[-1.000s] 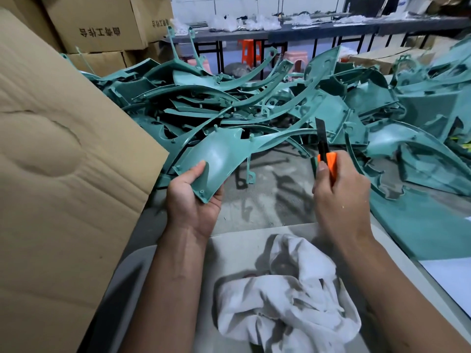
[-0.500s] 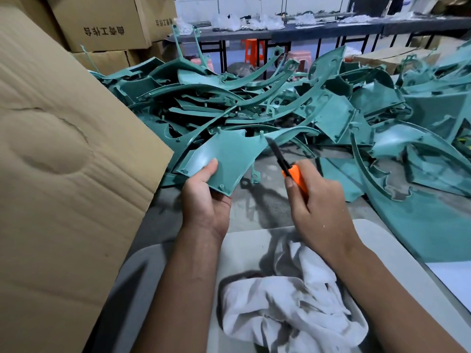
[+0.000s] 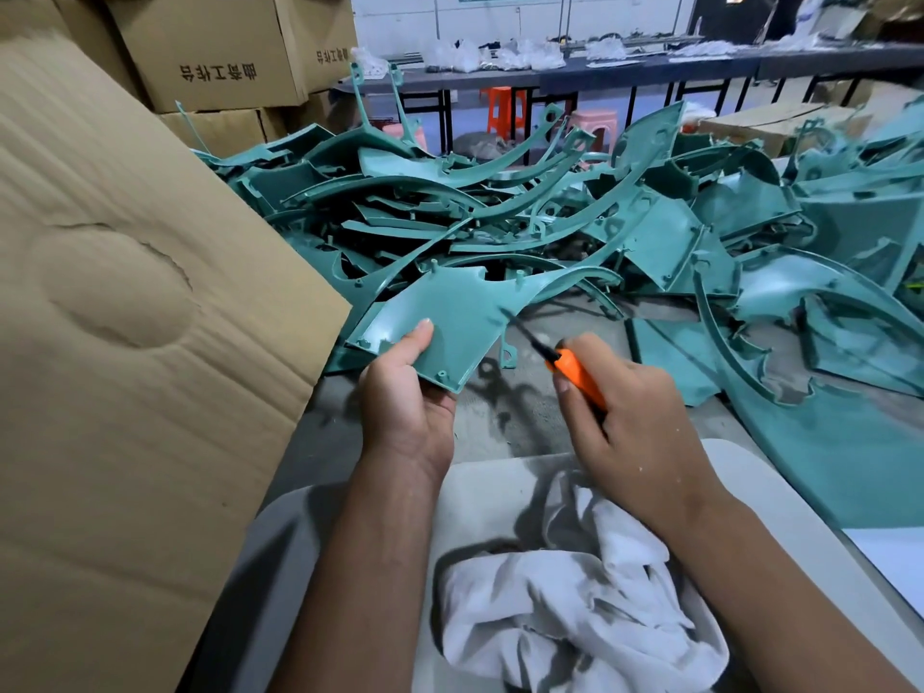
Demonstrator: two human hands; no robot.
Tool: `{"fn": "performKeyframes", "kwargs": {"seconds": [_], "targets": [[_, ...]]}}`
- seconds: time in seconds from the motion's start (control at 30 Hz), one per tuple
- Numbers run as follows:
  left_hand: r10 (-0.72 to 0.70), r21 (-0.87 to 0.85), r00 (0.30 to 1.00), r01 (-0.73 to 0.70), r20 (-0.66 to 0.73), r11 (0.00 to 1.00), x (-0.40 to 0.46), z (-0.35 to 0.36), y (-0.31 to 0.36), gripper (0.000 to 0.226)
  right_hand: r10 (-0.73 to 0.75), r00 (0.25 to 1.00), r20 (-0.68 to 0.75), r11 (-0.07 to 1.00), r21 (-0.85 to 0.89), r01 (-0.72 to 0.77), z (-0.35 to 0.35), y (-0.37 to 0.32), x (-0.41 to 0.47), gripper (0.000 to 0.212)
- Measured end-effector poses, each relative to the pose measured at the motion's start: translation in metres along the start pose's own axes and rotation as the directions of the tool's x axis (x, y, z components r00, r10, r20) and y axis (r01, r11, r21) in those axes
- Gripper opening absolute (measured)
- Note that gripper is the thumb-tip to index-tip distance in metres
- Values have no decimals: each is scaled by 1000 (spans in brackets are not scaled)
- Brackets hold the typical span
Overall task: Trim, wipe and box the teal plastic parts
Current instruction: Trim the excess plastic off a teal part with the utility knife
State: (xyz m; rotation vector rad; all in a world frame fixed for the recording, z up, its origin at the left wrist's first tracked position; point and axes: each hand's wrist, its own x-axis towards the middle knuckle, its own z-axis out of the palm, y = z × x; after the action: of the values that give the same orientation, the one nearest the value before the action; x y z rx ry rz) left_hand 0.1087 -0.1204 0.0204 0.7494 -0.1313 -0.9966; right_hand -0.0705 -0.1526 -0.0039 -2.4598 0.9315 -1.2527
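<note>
Gripping a teal part, the left hand sat near the blade of the knife clenched in the right hand; a slip could cut its thumb.

the plastic part is teal, matt, with a pale glint near the thumb. the pile of parts behind it is the same teal, darker in its hollows. the knife has a bright orange handle and a black blade. the cloth is white with grey folds. the table is mottled grey. the cardboard flap is plain tan with fine ribbing. the boxes are brown with dark print. two stools are orange and pink.
</note>
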Motion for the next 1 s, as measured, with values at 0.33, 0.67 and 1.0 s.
{"fn": "performKeyframes", "kwargs": {"seconds": [0.33,0.67,1.0], "targets": [[-106,-104,994,106,6,989,0,0,3,31,-181,963,199,965,223,135,0,-9,-5,10],[-146,-25,986,148,74,989,-10,9,-10,29,142,928,-345,989,7,-149,11,11,2,22],[-163,-79,987,163,-1,984,-7,9,-16,31,-117,987,115,991,85,107,7,-4,-6,12]]}}
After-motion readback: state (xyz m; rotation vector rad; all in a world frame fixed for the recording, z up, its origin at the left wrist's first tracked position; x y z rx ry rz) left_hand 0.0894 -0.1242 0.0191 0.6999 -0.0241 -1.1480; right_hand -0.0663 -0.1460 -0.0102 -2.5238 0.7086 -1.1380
